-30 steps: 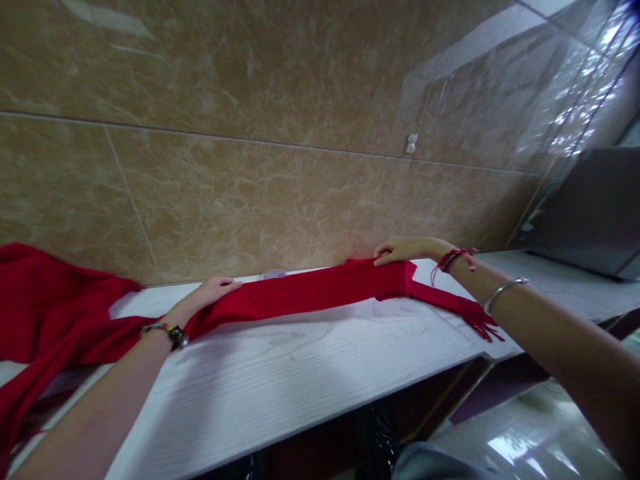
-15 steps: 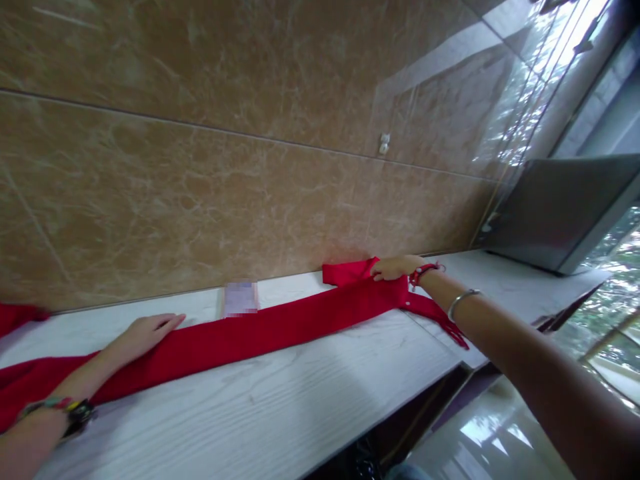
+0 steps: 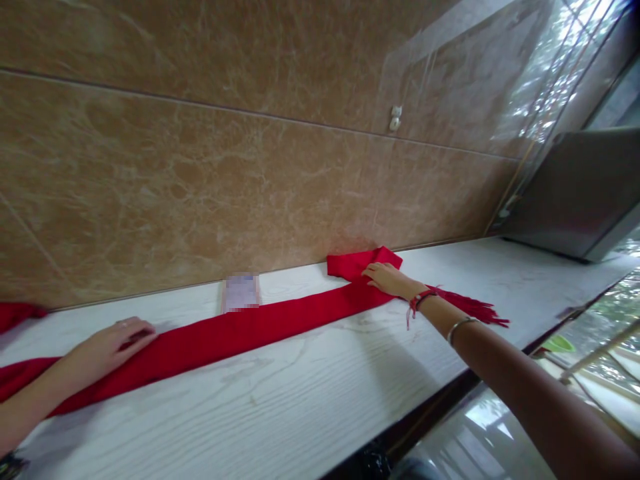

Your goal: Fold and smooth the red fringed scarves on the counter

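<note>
A long red scarf lies stretched along the white wood-grain counter. My left hand rests on its left part, palm down, with the fingers a little bent and the thumb apart. Farther along, my right hand lies over the scarf near its right part, fingers stretched out on the cloth. A folded-back section of red cloth sits beyond that hand, against the wall. The scarf's red fringe spreads out to the right, partly behind my right wrist.
A blurred pale card lies beyond the scarf, by the brown tiled wall. More red cloth is at the far left. A grey box-like appliance stands at the right end. The counter's front edge drops to a shiny floor.
My left hand has slid left along the scarf. My right fingers have flattened on the cloth, and the fringe now lies more spread out to the right. The view has shifted slightly.
</note>
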### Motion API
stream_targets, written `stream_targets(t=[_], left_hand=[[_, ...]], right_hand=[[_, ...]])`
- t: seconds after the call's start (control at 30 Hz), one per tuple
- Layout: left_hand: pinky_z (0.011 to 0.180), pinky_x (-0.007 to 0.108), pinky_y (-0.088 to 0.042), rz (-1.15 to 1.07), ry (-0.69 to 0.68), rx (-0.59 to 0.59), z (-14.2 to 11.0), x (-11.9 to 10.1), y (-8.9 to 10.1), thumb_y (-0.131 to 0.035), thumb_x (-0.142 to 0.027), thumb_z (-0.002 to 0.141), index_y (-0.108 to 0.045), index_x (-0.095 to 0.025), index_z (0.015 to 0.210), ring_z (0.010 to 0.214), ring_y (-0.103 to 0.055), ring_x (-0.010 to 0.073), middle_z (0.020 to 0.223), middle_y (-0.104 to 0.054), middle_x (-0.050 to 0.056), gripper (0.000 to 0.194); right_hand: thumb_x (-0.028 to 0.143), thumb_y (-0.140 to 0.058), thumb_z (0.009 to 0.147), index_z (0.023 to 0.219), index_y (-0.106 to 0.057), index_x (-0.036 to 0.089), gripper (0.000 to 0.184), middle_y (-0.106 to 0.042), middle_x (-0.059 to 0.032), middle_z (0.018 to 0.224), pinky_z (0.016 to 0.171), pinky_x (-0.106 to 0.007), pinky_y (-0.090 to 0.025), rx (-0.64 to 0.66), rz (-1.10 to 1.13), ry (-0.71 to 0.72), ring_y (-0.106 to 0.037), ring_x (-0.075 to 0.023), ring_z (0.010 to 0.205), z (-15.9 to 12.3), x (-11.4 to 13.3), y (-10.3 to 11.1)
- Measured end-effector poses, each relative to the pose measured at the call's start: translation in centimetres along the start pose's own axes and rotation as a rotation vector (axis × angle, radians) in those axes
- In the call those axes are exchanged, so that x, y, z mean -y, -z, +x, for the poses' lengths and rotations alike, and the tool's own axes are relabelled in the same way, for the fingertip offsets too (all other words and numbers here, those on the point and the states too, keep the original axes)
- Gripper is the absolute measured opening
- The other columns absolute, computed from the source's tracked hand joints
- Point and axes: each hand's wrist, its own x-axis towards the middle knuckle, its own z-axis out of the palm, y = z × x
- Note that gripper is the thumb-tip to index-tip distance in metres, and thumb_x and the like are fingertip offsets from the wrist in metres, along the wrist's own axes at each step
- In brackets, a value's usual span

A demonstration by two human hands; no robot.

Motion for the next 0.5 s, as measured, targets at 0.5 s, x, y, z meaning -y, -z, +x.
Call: stream_targets(t=[0.5], left_hand=[[0.078, 0.028, -0.045, -0.128, 0.146, -0.071, 0.0, 3.9, -1.4, -0.033, -0.069, 0.061, -0.059, -0.035, 0.064, 0.079, -0.061, 0.0187, 0.072, -0.068, -0.013, 0.043]], right_hand=[[0.014, -0.042, 0.085, 0.088, -0.057, 0.009, 0.016, -0.063, -0.0083, 0.083, 0.068, -0.027, -0.042, 0.026, 0.133, -0.144, -0.057, -0.0151, 0.076, 1.6, -3.8, -1.2]])
